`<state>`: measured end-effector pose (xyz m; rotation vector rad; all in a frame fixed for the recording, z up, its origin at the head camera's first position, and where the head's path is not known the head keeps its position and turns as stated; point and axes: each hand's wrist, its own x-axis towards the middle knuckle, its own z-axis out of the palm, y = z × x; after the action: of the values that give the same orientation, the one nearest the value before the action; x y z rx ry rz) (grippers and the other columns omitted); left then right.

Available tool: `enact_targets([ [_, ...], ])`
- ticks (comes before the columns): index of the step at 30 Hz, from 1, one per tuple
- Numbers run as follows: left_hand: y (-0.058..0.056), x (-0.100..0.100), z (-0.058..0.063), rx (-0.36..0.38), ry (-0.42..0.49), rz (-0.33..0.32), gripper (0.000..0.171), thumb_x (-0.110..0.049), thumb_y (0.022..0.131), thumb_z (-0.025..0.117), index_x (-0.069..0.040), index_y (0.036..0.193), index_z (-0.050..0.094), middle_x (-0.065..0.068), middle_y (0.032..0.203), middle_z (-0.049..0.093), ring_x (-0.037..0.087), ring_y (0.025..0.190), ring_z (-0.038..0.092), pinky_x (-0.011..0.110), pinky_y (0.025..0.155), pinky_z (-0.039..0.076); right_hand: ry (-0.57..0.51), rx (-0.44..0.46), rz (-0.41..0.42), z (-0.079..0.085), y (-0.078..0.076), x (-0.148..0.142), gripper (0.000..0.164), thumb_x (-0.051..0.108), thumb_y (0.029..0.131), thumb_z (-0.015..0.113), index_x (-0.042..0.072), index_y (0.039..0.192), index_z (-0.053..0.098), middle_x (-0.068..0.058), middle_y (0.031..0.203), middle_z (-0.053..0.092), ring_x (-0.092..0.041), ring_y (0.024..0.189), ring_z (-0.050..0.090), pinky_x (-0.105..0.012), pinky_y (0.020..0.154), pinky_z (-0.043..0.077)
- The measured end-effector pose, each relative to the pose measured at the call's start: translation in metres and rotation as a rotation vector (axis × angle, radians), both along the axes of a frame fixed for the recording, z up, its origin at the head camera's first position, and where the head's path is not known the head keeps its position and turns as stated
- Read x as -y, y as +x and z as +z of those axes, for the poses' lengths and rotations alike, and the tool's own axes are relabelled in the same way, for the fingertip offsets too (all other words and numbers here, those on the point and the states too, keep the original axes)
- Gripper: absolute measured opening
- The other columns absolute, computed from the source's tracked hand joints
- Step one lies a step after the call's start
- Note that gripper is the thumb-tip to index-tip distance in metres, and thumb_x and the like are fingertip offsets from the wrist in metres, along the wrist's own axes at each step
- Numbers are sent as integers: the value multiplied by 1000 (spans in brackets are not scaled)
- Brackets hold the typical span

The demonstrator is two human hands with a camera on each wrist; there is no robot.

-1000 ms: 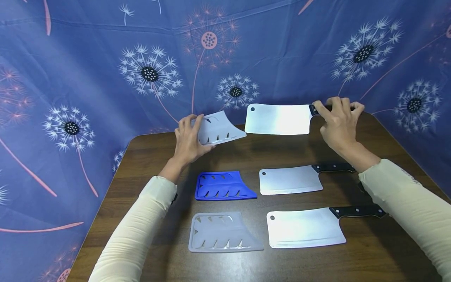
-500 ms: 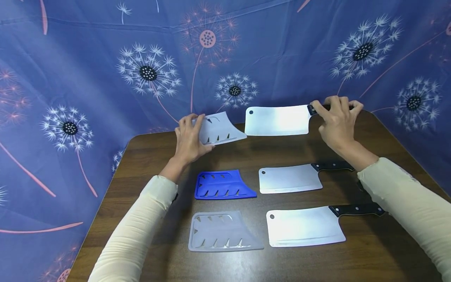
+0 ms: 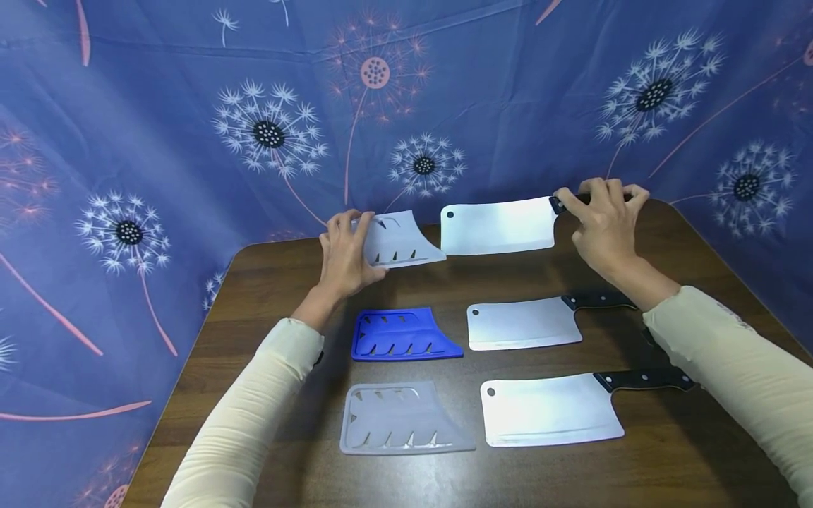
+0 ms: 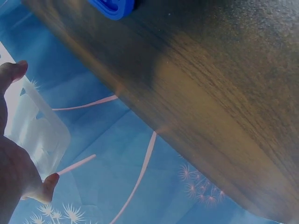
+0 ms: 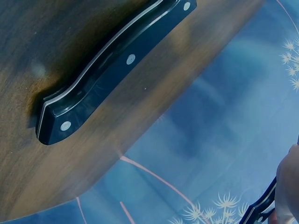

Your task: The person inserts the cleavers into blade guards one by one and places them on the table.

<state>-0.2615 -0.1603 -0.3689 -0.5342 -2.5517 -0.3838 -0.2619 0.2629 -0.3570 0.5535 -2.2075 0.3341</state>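
Note:
At the table's far side my left hand (image 3: 345, 257) grips a translucent white blade guard (image 3: 400, 241) by its left end, thumb below and fingers over the top. In the left wrist view the thumb and fingertips pinch that guard (image 4: 39, 123) by its edges. My right hand (image 3: 606, 229) holds a cleaver (image 3: 498, 227) by its black handle, the blade pointing left and raised off the table. The guard's pointed right tip is at the blade's lower left corner; whether they touch, I cannot tell. In the right wrist view only part of the hand and handle (image 5: 259, 207) shows.
Nearer on the wooden table (image 3: 254, 402) lie a blue blade guard (image 3: 403, 334) and a translucent one (image 3: 403, 420). To their right lie a smaller cleaver (image 3: 524, 324) and a larger one (image 3: 552, 413), handles rightward. A blue dandelion-print cloth (image 3: 508, 92) hangs behind.
Both hands have come slightly down and nearer, with the guard and the cleaver. The cleaver has shifted a little left and tilted slightly. The things lying on the table have stayed put.

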Motion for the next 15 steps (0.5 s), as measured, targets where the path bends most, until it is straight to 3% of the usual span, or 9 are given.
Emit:
enact_targets([
  [15,3,-12,1,-27,15,-30,99,-35,49,90,-13,135,46,17,131,40,39,120,34,56,80,34,30,12,37,-5,-2,8,75,-26,61,63,18,122,57,-25,111,49,-44,97,40,-66,87,16],
])
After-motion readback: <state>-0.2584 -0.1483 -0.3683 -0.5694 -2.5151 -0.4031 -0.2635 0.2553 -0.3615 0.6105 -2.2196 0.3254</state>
